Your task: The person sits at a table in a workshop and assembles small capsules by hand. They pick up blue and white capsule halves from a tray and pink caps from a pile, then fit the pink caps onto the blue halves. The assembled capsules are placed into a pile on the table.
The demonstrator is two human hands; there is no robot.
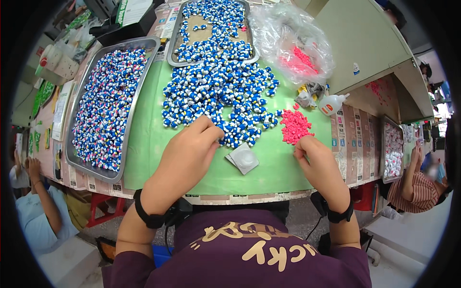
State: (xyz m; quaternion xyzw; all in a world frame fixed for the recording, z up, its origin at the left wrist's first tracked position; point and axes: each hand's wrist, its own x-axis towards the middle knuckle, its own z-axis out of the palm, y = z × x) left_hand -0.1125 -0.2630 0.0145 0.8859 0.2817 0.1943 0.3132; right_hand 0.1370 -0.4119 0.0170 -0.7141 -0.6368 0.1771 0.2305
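A heap of small blue-and-white pieces point(225, 91) lies on the green mat point(149, 149). At its near left edge is my left hand point(189, 146), thumb and fingers pinched together; what they grip is hidden. My right hand point(317, 158) is closed in a pinch at the near edge of a pile of small pink pieces point(294, 126). Whatever lies between its fingertips cannot be made out. Between my hands sits a small round clear dish point(246, 157) on a grey square base. A white squeeze bottle point(332, 104) leans beyond the pink pile.
Left stands a metal tray point(126, 139) full of finished-looking pieces with pink bits. Another metal tray point(168, 54) at the back holds more blue-and-white pieces. A clear plastic bag point(283, 33) contains pink pieces. A grey cabinet point(360, 43) bounds the right. Other people sit at both sides.
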